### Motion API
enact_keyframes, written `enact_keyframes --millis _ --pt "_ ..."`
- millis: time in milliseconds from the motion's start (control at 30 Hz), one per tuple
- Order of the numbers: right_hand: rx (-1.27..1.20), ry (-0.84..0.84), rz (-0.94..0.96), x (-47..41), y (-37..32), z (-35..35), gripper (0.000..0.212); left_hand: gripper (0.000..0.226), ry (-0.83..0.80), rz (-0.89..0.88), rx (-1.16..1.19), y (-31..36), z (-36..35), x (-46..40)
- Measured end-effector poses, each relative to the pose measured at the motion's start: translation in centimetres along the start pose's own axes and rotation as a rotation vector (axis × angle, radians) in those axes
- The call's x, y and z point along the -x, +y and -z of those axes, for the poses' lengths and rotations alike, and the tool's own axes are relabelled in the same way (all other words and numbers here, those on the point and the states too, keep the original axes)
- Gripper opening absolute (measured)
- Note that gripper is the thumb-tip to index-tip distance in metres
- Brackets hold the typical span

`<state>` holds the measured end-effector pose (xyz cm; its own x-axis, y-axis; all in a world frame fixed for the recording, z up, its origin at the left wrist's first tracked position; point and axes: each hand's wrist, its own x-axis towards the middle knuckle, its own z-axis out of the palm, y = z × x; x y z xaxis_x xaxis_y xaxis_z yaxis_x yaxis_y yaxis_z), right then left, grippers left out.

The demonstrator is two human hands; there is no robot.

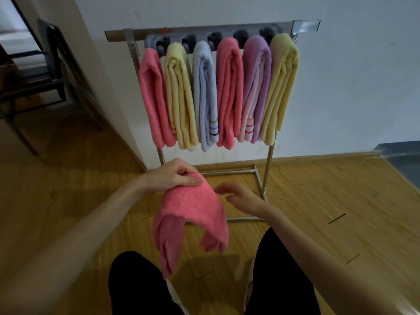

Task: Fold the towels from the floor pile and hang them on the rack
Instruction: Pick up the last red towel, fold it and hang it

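Note:
A pink towel (193, 214) hangs folded over from my left hand (175, 173), which grips its top edge in front of the rack. My right hand (241, 196) is just right of the towel, blurred, fingers loosely curled and holding nothing. The metal rack (269, 160) stands against the white wall. Several folded towels hang side by side on it: pink (152, 96), yellow (179, 96), light blue (205, 94), pink (229, 92), purple (256, 87) and yellow (279, 87).
The wooden floor (329, 201) spreads around the rack's base frame. My legs in black trousers (279, 280) are at the bottom. A dark chair (45, 71) stands at the far left beyond a wall corner. No floor pile shows.

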<state>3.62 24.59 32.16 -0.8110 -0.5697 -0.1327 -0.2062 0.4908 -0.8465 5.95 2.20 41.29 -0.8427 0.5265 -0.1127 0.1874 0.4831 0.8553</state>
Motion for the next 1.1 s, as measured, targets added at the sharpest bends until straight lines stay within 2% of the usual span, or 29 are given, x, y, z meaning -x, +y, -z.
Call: enact_keyframes --millis 67,133,233,400,467,600,733,833,900,1000,1100 --pt "-0.327 -0.032 0.09 0.2 -1.7 -0.4 0.053 0.02 -0.018 0.016 0.015 0.1 -0.2 0.1" --pt "-0.45 -0.103 0.129 0.1 -2.5 -0.9 0.054 0.022 -0.01 0.035 0.013 -0.1 -0.3 0.1" --pt "-0.431 -0.19 0.171 -0.1 -3.0 -1.3 0.044 0.018 -0.011 0.06 0.003 -0.5 -0.2 0.6" --pt "-0.355 -0.289 0.139 -0.5 -3.8 -0.5 0.029 0.013 -0.016 0.091 0.027 -0.7 -0.1 1.3" --pt "-0.337 -0.308 0.138 -0.4 -4.4 0.1 0.027 0.023 -0.009 0.106 0.019 -0.8 0.0 1.2" --pt "-0.363 -0.293 0.156 -0.5 -5.0 2.2 0.013 0.033 -0.01 0.125 0.001 -1.2 0.2 1.1" --pt "-0.451 -0.216 0.063 -0.3 -4.2 4.1 0.013 0.034 0.027 0.152 0.023 -2.6 0.5 1.9" --pt "-0.496 -0.131 0.009 -0.2 -3.6 4.8 0.012 0.056 0.071 0.14 0.016 -3.8 1.3 2.6" --pt "-0.488 -0.136 0.022 -0.2 -3.5 5.1 0.009 0.065 0.103 0.119 0.059 -3.8 2.1 2.7" --pt "-0.356 -0.209 0.115 -0.8 -4.2 5.7 0.022 0.053 0.115 0.056 0.161 -3.1 3.4 2.6" --pt "-0.211 -0.304 0.233 -1.7 -6.5 6.5 0.044 0.025 0.135 0.035 0.06 -2.1 4.9 2.4"
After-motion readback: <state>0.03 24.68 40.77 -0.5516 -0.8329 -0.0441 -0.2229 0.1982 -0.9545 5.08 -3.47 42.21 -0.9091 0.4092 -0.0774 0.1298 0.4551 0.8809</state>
